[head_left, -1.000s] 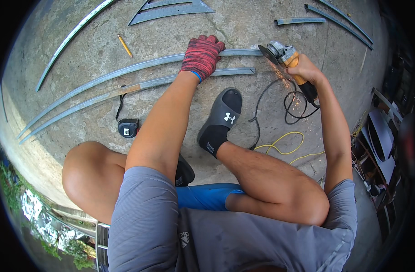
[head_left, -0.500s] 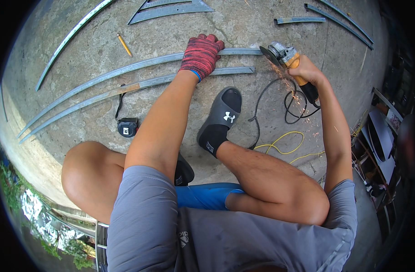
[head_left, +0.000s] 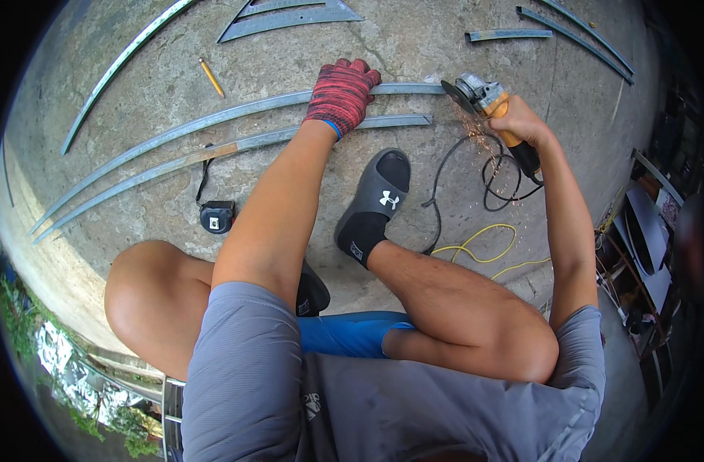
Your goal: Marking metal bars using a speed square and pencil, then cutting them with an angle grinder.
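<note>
My left hand (head_left: 342,94), in a red and black knit glove, is closed over a long grey metal bar (head_left: 236,109) lying on the concrete. Bare and wrapped round its orange body, my right hand (head_left: 519,122) holds an angle grinder (head_left: 481,94). The grinder's dark disc (head_left: 458,98) meets the bar's right end, and sparks spray from there down toward me. A second metal bar (head_left: 290,135) lies just nearer, roughly alongside the first and passing below my left wrist; a brownish patch marks its middle.
A tape measure (head_left: 216,217) and a yellow pencil (head_left: 211,78) lie left. Beyond are a triangular metal frame (head_left: 290,23), another long strip (head_left: 113,81) and a short metal piece (head_left: 510,35). The black cord (head_left: 436,202) and a yellow cord (head_left: 475,248) loop beside my sandalled foot (head_left: 382,192).
Both hands stay nearly in place, the disc still at the bar's end. The spark spray looks a little thinner now.
</note>
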Tool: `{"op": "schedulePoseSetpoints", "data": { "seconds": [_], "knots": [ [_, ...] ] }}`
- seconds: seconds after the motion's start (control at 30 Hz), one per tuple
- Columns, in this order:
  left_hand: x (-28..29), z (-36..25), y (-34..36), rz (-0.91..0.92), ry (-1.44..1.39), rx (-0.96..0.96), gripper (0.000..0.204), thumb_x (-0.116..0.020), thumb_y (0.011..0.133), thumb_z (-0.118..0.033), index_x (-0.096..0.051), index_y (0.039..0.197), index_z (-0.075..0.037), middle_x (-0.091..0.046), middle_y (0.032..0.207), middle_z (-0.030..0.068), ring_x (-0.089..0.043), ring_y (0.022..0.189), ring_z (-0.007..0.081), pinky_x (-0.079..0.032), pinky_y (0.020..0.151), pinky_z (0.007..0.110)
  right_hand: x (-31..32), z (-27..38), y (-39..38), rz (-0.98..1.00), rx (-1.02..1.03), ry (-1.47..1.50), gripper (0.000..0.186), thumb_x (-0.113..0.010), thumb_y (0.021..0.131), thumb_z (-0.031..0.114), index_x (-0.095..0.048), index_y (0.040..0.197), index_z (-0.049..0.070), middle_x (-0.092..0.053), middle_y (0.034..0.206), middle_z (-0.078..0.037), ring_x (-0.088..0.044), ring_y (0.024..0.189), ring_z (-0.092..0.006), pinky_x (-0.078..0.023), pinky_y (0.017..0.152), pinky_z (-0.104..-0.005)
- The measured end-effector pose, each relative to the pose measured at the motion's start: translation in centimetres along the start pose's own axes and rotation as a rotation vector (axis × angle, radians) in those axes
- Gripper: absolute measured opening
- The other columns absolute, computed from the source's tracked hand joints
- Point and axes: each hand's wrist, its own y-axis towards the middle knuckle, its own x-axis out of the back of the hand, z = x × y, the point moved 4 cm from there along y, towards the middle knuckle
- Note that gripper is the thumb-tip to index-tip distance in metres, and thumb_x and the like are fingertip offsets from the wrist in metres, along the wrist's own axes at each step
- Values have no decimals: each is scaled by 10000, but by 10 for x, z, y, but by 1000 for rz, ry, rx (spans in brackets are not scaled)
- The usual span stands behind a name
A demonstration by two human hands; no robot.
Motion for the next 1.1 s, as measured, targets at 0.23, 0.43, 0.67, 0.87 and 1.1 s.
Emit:
{"op": "schedulePoseSetpoints", "data": {
  "seconds": [0.23, 0.43, 0.67, 0.87, 1.1],
  "knots": [
    [0, 0, 0, 4, 4, 5, 328, -716, 839, -253, -670, 1158, -194, -616, 1164, 51, -574, 1119, 274, -453, 940, 446, -2, 4, -1, 31, -33, 24, 275, -780, 666, 153, -648, 831, -23, -646, 731, -51, -606, 629, -137, -484, 592, -293],
    [1, 0, 0, 24, -7, 3, 335, -717, 839, -254, -671, 1165, -195, -618, 1161, 57, -576, 1118, 277, -452, 939, 445, -1, 4, -3, -24, 17, -11, 220, -756, 692, 157, -653, 800, -5, -636, 704, -45, -591, 595, -122, -465, 556, -279],
    [4, -2, 1, 20, 2, 6, 331, -714, 839, -252, -678, 1164, -197, -616, 1162, 71, -572, 1116, 294, -445, 948, 468, -1, -4, -37, -79, 34, 316, 301, -753, 709, 139, -630, 943, -6, -633, 763, -43, -615, 624, -128, -503, 583, -282],
    [6, -3, 3, 52, 59, 14, 339, -708, 843, -259, -671, 1172, -183, -617, 1170, 94, -572, 1114, 310, -445, 955, 472, -15, -31, -70, -275, 55, 629, 286, -770, 751, 126, -628, 960, -6, -650, 784, -54, -635, 644, -136, -523, 591, -288],
    [12, -10, 7, 73, 122, -4, 358, -700, 856, -250, -624, 1190, -145, -641, 1124, 148, -602, 1070, 350, -468, 927, 480, -63, -66, -106, -486, 66, 1052, 301, -753, 806, 148, -612, 1035, 13, -662, 836, -78, -664, 680, -172, -555, 631, -307]
  ]
}}
